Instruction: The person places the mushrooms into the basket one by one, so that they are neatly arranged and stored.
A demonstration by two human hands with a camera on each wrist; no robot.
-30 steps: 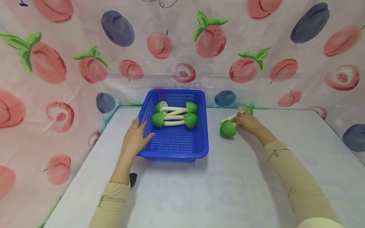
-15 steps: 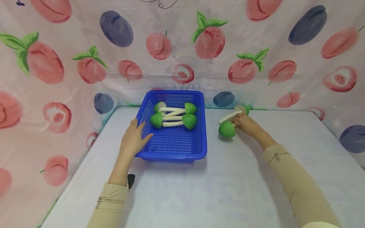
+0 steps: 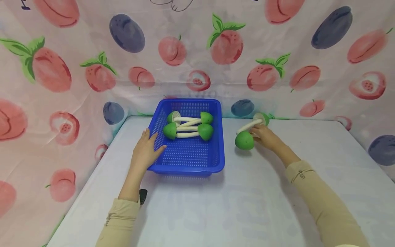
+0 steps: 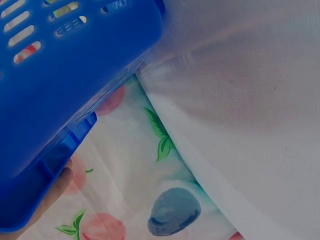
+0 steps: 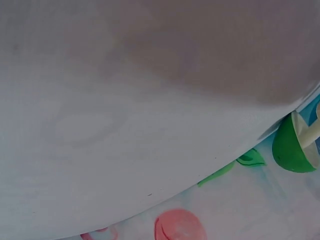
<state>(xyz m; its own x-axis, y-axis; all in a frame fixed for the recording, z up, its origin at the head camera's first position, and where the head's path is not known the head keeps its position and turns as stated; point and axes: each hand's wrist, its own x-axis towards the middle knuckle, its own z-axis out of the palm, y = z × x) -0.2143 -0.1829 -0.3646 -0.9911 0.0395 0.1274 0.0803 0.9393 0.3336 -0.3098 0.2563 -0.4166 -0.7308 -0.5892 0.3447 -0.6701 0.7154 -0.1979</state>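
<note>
A blue plastic basket (image 3: 191,168) stands on the table, with several green-capped toy mushrooms (image 3: 205,132) lying in its far half. My left hand (image 3: 143,152) rests on its left rim, fingers straight and thumb spread over the inside. In the left wrist view a finger (image 4: 57,187) shows under the basket's rim (image 4: 30,190). Right of the basket, my right hand (image 3: 263,135) pinches a toy mushroom by its white stem, green cap (image 3: 244,141) toward the basket. Just behind lies another toy mushroom (image 3: 254,124), its pale underside showing; its green cap (image 5: 289,147) appears in the right wrist view.
The white table (image 3: 197,209) meets a fruit-printed cloth (image 3: 197,51) hanging behind it and at the left. Near my left wrist is a small black object (image 3: 143,196), partly hidden by the arm.
My right hand has shifted slightly left with the mushroom, whose cap now stands a little nearer the basket. My left hand stays at the basket's rim.
</note>
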